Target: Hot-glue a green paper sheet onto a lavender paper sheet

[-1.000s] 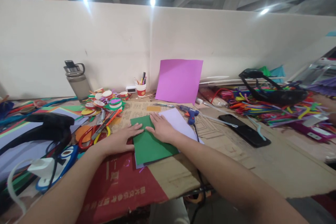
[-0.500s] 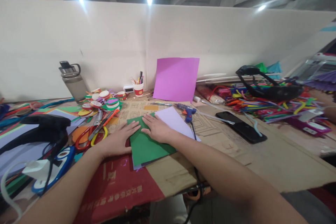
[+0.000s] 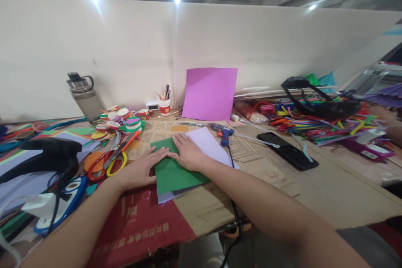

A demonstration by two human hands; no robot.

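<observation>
The left hand [image 3: 138,171] and right hand [image 3: 188,153], spread flat, gripping nothing, touch one green sheet [image 3: 176,181]; lilac paper [image 3: 211,144], sheet count hidden, shows toward the green sheet's two o'clock.

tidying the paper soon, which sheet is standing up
The bright purple sheet, upright near the wall; the green sheet and pale lilac sheet lie flat.

The green paper [image 3: 176,178] is plain and deep-toned; the lilac sheet [image 3: 210,144] under it is pale. Farther off, the magenta sheet [image 3: 210,94] is unpatterned. The cardboard [image 3: 329,192] is brown with darker printed lines, its near left part red with pale characters. The glue gun [image 3: 226,135] is blue, the phone [image 3: 289,153] black, the paper cup [image 3: 164,108] white and red. The blurred pipe cleaners [image 3: 298,125] at far right seem to mix red, yellow, green and blue.
</observation>
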